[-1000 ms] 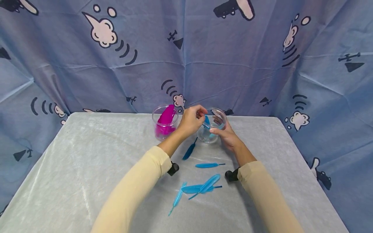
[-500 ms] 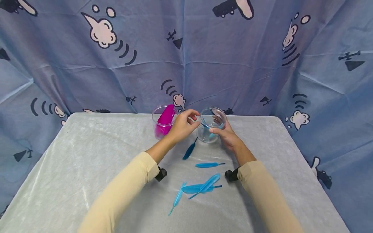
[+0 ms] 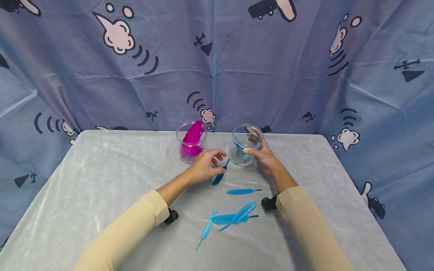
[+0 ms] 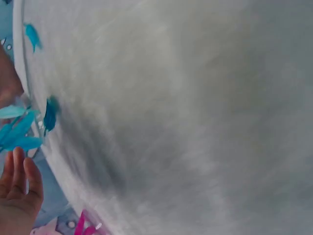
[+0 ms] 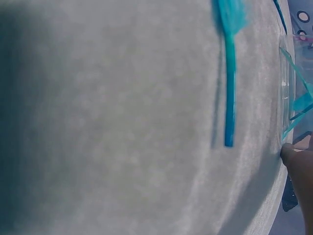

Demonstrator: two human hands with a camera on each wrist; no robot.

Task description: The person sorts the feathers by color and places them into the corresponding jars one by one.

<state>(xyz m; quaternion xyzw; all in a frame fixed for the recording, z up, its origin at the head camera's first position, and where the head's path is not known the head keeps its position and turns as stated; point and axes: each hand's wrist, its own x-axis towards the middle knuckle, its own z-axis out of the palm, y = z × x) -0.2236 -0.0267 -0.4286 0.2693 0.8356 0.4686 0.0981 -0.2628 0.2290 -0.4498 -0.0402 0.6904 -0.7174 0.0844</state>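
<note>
My right hand grips a clear plastic jar by its side, thumb near the rim. A few blue feathers lie inside the jar, partly hidden by the wall and fingers. My left hand is low over the table, thumb and fingers apart, with nothing between them. Right at its fingertips lies a dark blue feather, partly covered by the thumb in the head view. In the left wrist view that feather shows on the cloth beyond the extended fingers. The right wrist view catches the thumb against the jar.
Left of the held jar stands a second clear jar with magenta feathers. Nearer the front, a single blue feather, two crossed ones and a paler one lie on the pale cloth. A patterned curtain hangs behind.
My left hand has let go of a blue feather at the jar's mouth, drawn back left and come down to the dark blue feather. My right hand and its jar have stayed put.
</note>
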